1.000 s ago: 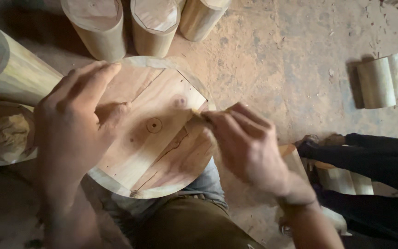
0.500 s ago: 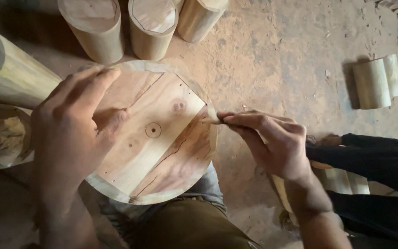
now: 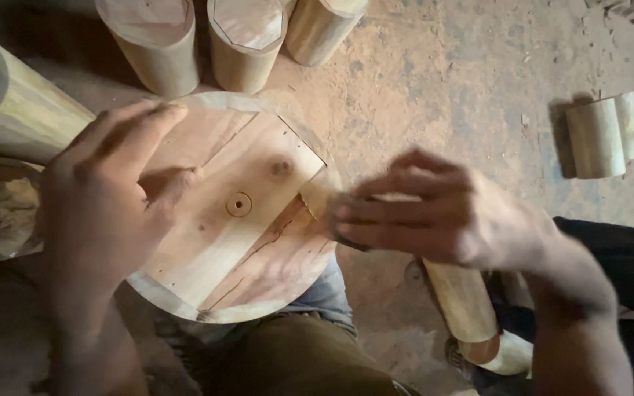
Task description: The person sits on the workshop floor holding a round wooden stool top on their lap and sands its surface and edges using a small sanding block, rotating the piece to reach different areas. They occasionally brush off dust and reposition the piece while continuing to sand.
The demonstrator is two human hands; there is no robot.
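Workpiece: round wooden disc (image 3: 236,220), face up on my lap above my knees, a small centre hole (image 3: 238,204) and a pencilled square on its face.
Left hand (image 3: 104,213): fingers spread, laid flat on the disc's left half, thumb pointing toward the centre; it pins the disc.
Right hand (image 3: 434,213): blurred by motion, fingers drawn together at the disc's right rim; they seem to pinch something small and dark, but I cannot tell what.
Surroundings: upright log sections (image 3: 152,37) just beyond the disc; two short cut pieces (image 3: 603,136) well apart on the dirt floor (image 3: 442,81); another log (image 3: 464,301) beside my right leg.
Technique, as I judge it: I keep the left palm pressing down so the disc cannot rotate, work the rim in short strokes following the marked line, and keep the left thumb clear of the right hand's path.
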